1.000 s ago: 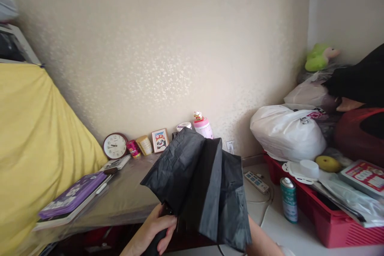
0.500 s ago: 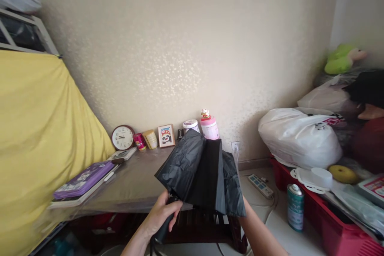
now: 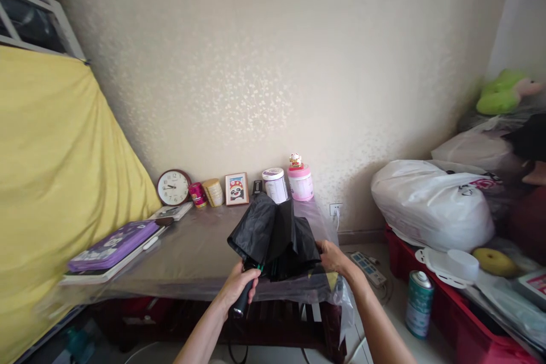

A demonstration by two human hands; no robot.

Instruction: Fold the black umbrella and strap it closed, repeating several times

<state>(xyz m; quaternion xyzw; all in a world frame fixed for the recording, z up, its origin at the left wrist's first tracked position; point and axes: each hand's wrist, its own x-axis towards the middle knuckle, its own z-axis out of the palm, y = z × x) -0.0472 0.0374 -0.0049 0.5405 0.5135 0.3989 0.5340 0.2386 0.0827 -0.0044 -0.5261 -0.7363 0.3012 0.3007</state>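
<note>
A black folding umbrella is held over the front of the table, its canopy loose and partly gathered in folds. My left hand is wrapped round the black handle, with a wrist strap hanging below. At the canopy's right edge, my right hand pinches the fabric between thumb and fingers; some of those fingertips are hidden behind the cloth. Green-tinted ribs show faintly under the canopy near the handle.
Along the wall stand a round clock, a panda picture frame, a white tub and a pink-lidded tub. A purple case lies left on the plastic-covered table. A spray can and red bin stand right.
The umbrella's canopy has become narrower and sits lower. My right hand, earlier hidden behind the fabric, now shows at its right edge. My left hand stays on the handle.
</note>
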